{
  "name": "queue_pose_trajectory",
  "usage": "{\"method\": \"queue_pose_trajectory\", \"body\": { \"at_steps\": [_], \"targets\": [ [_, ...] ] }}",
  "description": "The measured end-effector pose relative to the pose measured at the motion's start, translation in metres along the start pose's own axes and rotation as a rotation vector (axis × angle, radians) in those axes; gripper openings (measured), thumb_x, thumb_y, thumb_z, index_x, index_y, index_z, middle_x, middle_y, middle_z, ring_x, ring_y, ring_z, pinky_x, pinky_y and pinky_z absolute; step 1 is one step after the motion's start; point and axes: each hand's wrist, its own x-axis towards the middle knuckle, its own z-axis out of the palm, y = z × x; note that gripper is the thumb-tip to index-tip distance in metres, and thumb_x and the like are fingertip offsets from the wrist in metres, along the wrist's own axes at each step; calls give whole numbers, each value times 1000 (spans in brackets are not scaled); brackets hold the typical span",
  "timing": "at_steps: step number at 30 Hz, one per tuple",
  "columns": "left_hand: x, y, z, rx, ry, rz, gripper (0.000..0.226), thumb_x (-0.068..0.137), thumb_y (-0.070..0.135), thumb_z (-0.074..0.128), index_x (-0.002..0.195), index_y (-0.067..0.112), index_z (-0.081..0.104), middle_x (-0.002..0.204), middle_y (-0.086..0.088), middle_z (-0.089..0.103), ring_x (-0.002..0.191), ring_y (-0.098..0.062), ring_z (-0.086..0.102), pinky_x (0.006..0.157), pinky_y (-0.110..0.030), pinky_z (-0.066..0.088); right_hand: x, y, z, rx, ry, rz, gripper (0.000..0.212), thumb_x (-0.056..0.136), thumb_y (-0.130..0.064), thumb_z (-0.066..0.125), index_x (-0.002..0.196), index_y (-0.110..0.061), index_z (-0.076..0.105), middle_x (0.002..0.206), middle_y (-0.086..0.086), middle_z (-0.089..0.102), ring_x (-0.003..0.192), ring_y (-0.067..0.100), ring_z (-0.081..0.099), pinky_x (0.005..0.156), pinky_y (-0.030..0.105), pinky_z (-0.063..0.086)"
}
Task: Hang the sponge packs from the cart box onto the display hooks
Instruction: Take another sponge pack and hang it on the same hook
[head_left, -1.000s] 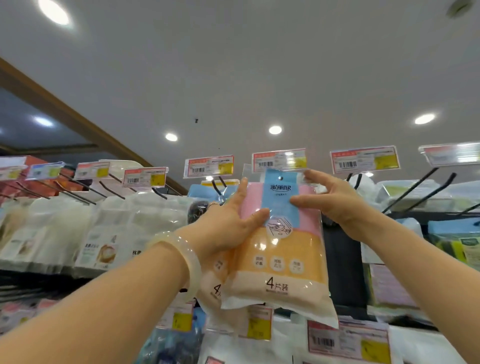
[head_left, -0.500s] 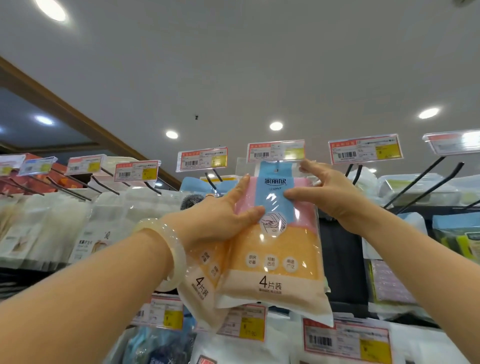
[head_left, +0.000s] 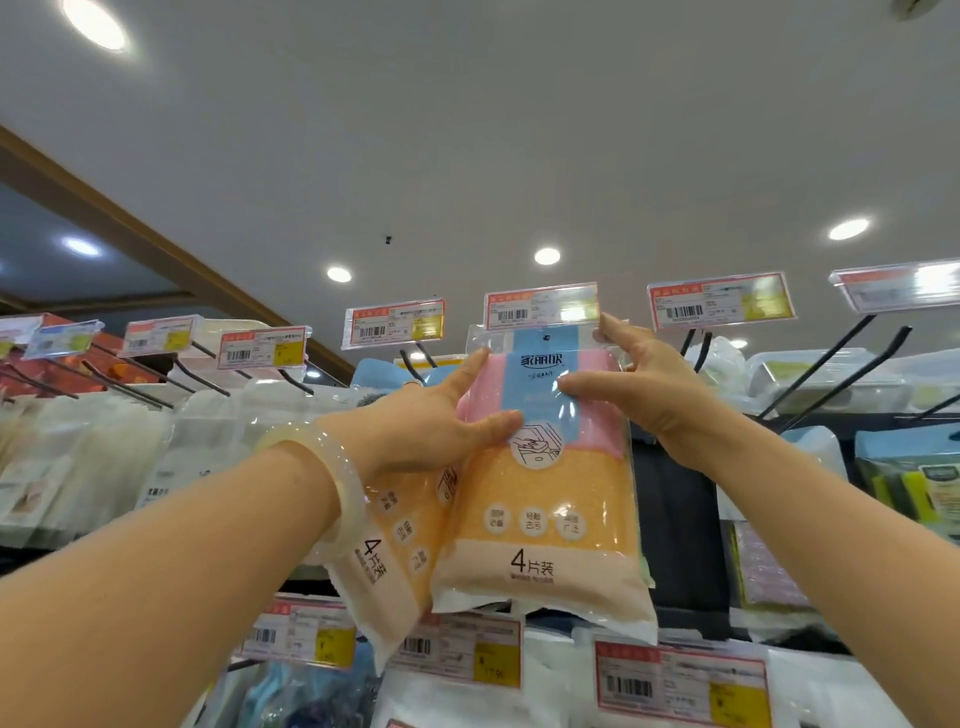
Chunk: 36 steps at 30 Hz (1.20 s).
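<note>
1. Your left hand (head_left: 426, 426), with a pale translucent bangle (head_left: 332, 467) on its wrist, reaches up at about 9 o'clock of the front pack. Its thumb presses the front face and the forefinger runs up the left edge, so the fingers are clamped on the packs.
2. Under that hand, at 7 o'clock, hangs a second clear plastic sponge pack with orange and cream sponges (head_left: 395, 561), tilted and tucked partly behind the front one, touching it.
3. The front clear plastic sponge pack with pink, blue, orange and cream bands (head_left: 545, 499) stands nearly upright between both hands. Its top edge, with a small hang hole, sits just beneath the red-and-yellow price tag in a clear holder (head_left: 540, 306) at 12 o'clock.
4. Your right hand (head_left: 639, 389) pinches the pack's upper right corner at about 2 o'clock: thumb across the blue band in front, fingers up along the right edge.
5. At 3 o'clock, black metal display hooks (head_left: 831, 369) slant upward, well apart from the pack.
6. Whether the hole is on a hook cannot be told.
</note>
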Motion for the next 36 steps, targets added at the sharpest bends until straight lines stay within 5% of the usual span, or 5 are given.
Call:
{"method": "queue_pose_trajectory", "body": {
  "at_steps": [20, 24, 27, 32, 36],
  "targets": [
    [19, -3, 3, 86, -43, -16, 85, 75, 76, 31, 140, 48, -16, 154, -6, 28, 136, -34, 34, 107, -49, 32, 15, 16, 5, -61, 35, 89, 74, 75, -10, 71, 139, -18, 36, 128, 0, 40, 89, 10, 53, 46, 13, 50],
    [25, 5, 6, 136, -90, -48, 84, 79, 73, 34, 142, 44, -14, 153, -10, 28, 137, -34, 31, 110, -49, 25, 17, 20, 7, -293, -8, 235, 80, 79, -15, 69, 145, -12, 24, 144, 9, 33, 108, 22, 53, 73, 27, 56],
    [26, 10, 14, 246, -68, -23, 83, 83, 71, 32, 144, 38, -14, 150, -15, 33, 133, -34, 38, 109, -47, 30, 11, 26, 14, -641, -9, 337, 91, 82, -32, 66, 149, -24, 6, 155, 11, 8, 138, 34, 25, 110, 48, 32],
    [22, 4, 15, 270, 17, 45, 83, 85, 64, 40, 145, 38, -11, 144, -16, 42, 125, -32, 46, 103, -41, 37, -22, 37, 46, -1113, -26, -191, 75, 83, -52, 52, 145, -36, 12, 158, 2, 0, 145, 27, -2, 116, 46, 5],
    [15, -14, -2, 224, 75, 43, 81, 88, 38, 55, 147, 34, 0, 138, -11, 49, 119, -27, 52, 92, -32, 41, -18, 47, 54, -1222, -261, -93, 71, 84, -62, 44, 144, -37, 17, 159, 0, -3, 145, 28, -11, 115, 50, -7]
  ]
}}
